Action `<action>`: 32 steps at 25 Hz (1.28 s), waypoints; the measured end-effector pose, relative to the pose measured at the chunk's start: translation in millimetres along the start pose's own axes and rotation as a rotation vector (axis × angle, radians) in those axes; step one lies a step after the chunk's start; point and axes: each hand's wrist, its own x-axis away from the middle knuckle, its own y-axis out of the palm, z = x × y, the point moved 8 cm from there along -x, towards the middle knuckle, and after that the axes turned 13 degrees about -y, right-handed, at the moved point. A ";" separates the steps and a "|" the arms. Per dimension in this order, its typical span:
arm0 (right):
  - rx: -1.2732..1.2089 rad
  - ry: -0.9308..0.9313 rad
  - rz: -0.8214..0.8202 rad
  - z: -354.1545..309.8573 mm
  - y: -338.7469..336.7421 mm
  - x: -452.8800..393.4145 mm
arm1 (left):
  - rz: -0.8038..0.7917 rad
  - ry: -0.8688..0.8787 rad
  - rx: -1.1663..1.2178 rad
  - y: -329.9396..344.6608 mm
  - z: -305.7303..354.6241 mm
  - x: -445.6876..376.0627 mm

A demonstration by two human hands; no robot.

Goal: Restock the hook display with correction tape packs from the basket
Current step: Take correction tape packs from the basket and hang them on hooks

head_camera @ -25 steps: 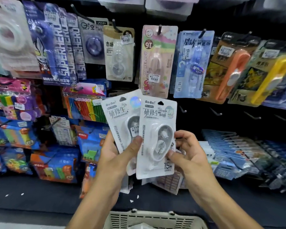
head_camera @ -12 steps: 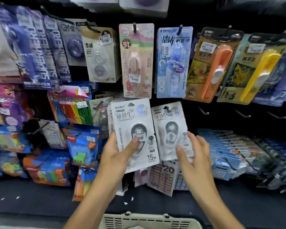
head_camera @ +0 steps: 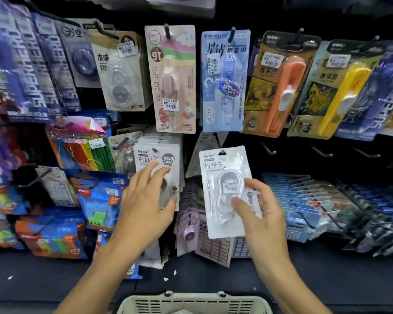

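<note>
Head view
Right hand: your right hand point(head_camera: 262, 214) pinches a white blister pack of correction tape with grey lettering point(head_camera: 225, 191), thumb on the clear bubble, fingers curled behind the right edge.
Held pack: it stands upright and slightly tilted, at 1 o'clock from the frame's centre, in front of a dark gap in the display; its hang hole is at the top, and you cannot tell whether it sits on a hook.
Left hand: your left hand point(head_camera: 145, 200) is spread, fingers straight and relaxed, fingertips resting on the front of a hanging stack of the same white packs point(head_camera: 157, 155).
Hung stack: at 11 o'clock from centre, just left of the held pack, below the pink tall card pack point(head_camera: 170, 78).
Neighbours: a pale blue card pack point(head_camera: 225, 80) hangs at 12 o'clock, directly above the held pack.
Bare hooks: black metal hooks point(head_camera: 268, 150) stick out at 2 o'clock, right of the held pack.
Basket: the beige slotted plastic basket point(head_camera: 195, 302) sits at 6 o'clock, between your forearms; its contents are mostly cut off.
</note>
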 end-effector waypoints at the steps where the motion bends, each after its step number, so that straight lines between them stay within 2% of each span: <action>1: 0.035 0.012 0.010 2.4 -1.6 0.1 | -0.034 -0.015 -0.011 3.1 -5.0 -1.7; 3: 0.016 0.075 -0.071 13.8 7.0 0.3 | -0.089 -0.019 -0.028 10.1 -8.6 -3.1; 5: -0.087 0.222 -0.146 34.4 17.6 9.9 | -0.086 -0.016 -0.021 12.0 -9.9 2.9; 9: 0.024 0.376 -0.147 77.6 9.2 36.6 | -0.013 -0.041 0.078 15.4 -22.1 29.6; 11: 0.207 0.413 -0.315 107.5 13.7 58.0 | 0.017 -0.085 0.084 28.2 -36.9 37.4; 12: 0.346 0.409 -0.500 126.2 21.2 78.0 | -0.034 -0.117 0.074 44.2 -48.9 43.9; 13: 0.516 0.377 -0.731 147.3 30.5 103.8 | -0.142 -0.147 0.055 65.5 -61.8 52.5; 15: 0.808 0.352 -1.138 195.4 34.6 177.6 | -0.482 -0.222 -0.045 120.7 -99.5 90.5; 17: 0.943 0.394 -1.357 234.3 22.2 251.5 | -0.838 -0.223 -0.328 168.3 -148.9 149.2; 19: 1.062 0.355 -1.488 258.8 5.8 297.4 | -1.073 -0.218 -0.515 194.0 -192.6 196.9; 22: 1.256 0.225 -1.550 280.0 -12.8 306.8 | -1.170 -0.226 -0.527 208.2 -220.8 220.6; 25: 1.165 0.181 -1.553 288.4 -6.6 304.0 | -1.159 -0.188 -0.512 216.0 -221.7 217.6; 27: 1.087 0.061 -1.453 287.5 8.7 294.1 | -1.131 -0.176 -0.484 221.1 -218.0 209.4; 29: 1.124 -0.014 -1.335 287.7 16.6 280.4 | -1.096 -0.184 -0.424 225.0 -211.5 199.2; 32: 1.148 0.037 -1.271 291.2 21.2 268.1 | -1.086 -0.198 -0.400 228.3 -205.7 194.0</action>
